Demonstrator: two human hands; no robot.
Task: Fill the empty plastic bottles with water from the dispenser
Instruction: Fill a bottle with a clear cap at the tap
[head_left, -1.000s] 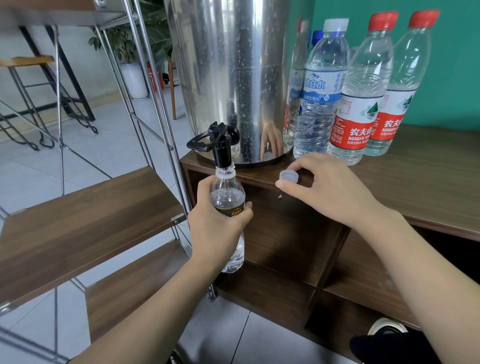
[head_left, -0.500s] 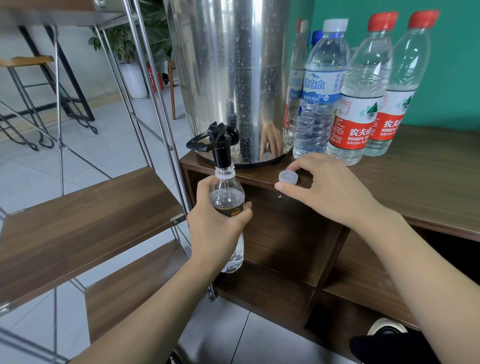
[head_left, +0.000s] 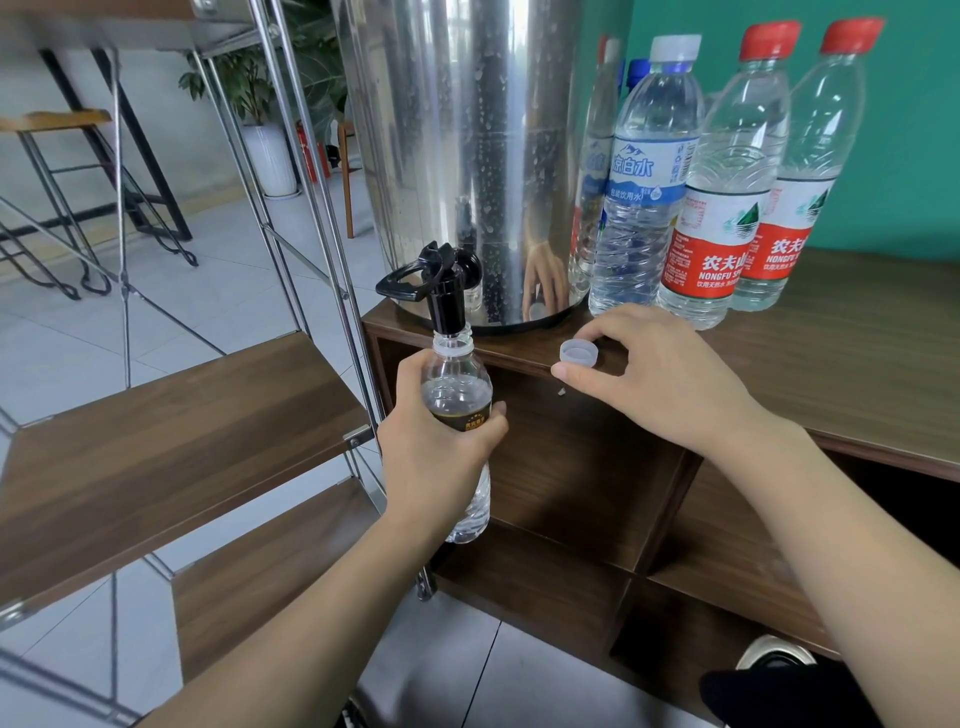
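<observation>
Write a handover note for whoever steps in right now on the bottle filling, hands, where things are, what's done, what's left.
Left hand grips the uncapped bottle, its mouth up against the black tap of the steel dispenser.
Right hand rests on the cabinet top, fingers around the loose cap; whether it pinches the cap is unclear.
Done: bottle looks almost full.
Left: shut the tap if flowing, cap this bottle.
Capped bottles stand beside the dispenser; check their fill levels.

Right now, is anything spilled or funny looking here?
No spill shows. The loose cap lies upside down on the counter by the right hand, off the bottle held under the tap by the left hand.
</observation>
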